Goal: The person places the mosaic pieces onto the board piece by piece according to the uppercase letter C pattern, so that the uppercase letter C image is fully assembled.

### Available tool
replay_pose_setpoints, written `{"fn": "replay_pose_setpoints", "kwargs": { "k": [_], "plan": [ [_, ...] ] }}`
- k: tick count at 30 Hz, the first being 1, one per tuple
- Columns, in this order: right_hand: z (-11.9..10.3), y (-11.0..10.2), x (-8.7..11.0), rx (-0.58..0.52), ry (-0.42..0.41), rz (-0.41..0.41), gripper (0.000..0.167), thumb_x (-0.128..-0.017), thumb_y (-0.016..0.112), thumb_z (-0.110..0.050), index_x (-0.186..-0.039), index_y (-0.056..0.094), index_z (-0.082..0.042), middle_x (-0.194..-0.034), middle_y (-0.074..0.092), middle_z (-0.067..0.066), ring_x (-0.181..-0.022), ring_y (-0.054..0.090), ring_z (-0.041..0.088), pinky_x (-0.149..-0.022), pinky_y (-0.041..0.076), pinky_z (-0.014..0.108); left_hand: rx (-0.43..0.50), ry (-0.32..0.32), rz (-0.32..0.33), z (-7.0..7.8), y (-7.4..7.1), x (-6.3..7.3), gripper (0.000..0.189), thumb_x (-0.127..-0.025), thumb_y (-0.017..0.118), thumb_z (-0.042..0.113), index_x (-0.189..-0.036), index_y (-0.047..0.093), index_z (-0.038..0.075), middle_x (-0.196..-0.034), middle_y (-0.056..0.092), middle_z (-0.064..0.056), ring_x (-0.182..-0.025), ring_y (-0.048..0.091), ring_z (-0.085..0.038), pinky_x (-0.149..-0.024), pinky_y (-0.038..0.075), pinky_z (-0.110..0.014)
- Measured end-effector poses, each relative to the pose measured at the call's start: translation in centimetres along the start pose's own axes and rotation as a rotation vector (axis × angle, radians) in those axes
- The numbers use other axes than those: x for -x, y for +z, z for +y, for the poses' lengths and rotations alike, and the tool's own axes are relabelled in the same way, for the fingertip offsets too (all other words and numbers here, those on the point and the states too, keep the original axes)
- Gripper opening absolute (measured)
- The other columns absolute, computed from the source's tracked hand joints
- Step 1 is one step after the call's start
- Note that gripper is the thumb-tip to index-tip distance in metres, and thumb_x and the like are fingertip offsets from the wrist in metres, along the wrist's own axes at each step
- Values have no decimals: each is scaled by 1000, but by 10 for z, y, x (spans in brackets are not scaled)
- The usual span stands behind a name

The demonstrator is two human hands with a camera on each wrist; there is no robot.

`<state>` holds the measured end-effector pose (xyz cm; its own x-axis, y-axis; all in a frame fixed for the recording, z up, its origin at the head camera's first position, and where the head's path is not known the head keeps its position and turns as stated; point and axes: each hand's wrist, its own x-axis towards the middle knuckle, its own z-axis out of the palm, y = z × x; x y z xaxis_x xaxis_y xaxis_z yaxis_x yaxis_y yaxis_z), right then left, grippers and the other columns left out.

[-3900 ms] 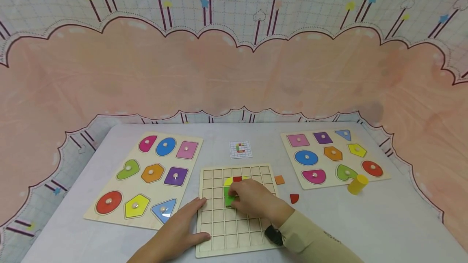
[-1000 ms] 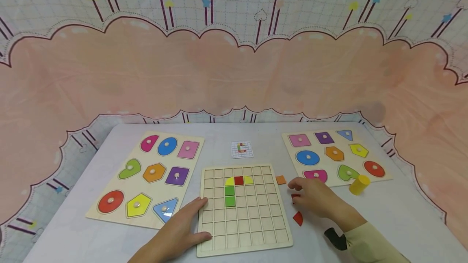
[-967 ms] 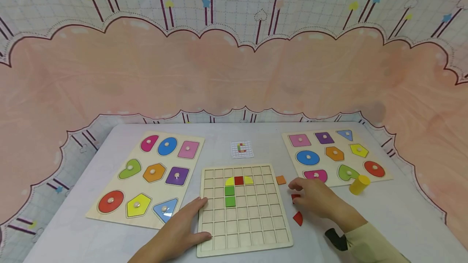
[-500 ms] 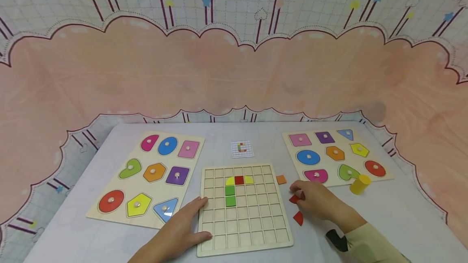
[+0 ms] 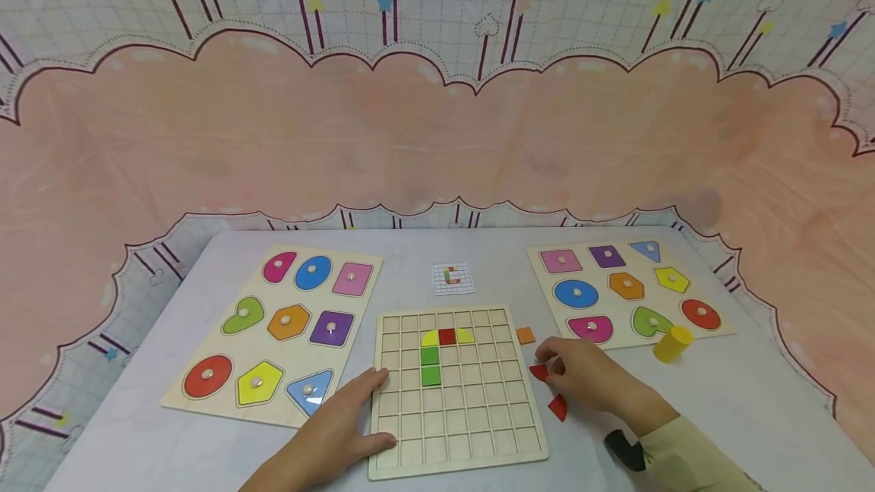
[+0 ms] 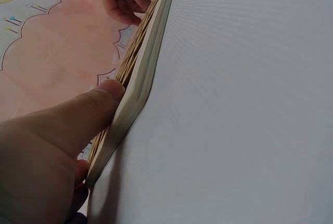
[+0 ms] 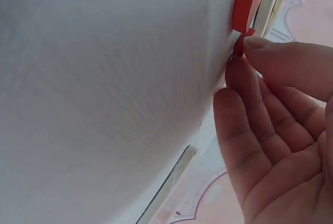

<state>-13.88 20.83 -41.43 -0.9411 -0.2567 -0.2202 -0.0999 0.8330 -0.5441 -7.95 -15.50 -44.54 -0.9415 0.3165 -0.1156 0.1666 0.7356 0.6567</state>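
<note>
My right hand (image 5: 595, 376) is at the right of the wooden grid board (image 5: 481, 425), pinching a red quarter-circle tile (image 5: 538, 372) between thumb and finger. In the right wrist view the thumb (image 7: 283, 60) presses that tile from above. A second red quarter-circle tile (image 5: 557, 408) lies just nearer on the table. My left hand (image 5: 335, 431) rests along the board's left edge, thumb and forefinger spread apart and touching it. On the grid, two yellow quarter-circles (image 5: 465, 336) flank a red square (image 5: 446, 337); two green squares (image 5: 430, 365) run down below the left one.
An orange square (image 5: 525, 335) lies beside the grid board's right edge. A small pattern card (image 5: 453, 279) lies behind the board. Knobbed shape-puzzle boards stand left (image 5: 301, 355) and right (image 5: 601, 310). A yellow cylinder (image 5: 673, 345) overlaps the right puzzle's front edge.
Since the oldest frame my right hand has left the grid, where both green squares now show, and reached the red tiles. Lately it has shifted one tile slightly left. The left hand stays put.
</note>
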Motion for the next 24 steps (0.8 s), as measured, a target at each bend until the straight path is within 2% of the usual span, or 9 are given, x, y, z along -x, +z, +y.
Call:
{"fn": "replay_pose_setpoints", "kwargs": {
  "k": [15,24],
  "plan": [
    [-4,3,-3,126,-39,47,22,-85,79,-10,-105,70,-13,-86,61,-7,-81,55,14,-72,54,29,-8,4,0,-2,1,-1,89,-76,87,42,-146,47,5,-152,44,-17,-141,38,-38,-111,34,-57],
    [-16,-1,1,104,-47,66,24,-86,79,-14,-108,71,-15,-93,65,-7,-88,58,16,-76,56,32,-19,-2,-2,-1,1,0,90,-75,87,44,-146,48,5,-152,44,-17,-141,38,-38,-111,34,-57]
  ]
}}
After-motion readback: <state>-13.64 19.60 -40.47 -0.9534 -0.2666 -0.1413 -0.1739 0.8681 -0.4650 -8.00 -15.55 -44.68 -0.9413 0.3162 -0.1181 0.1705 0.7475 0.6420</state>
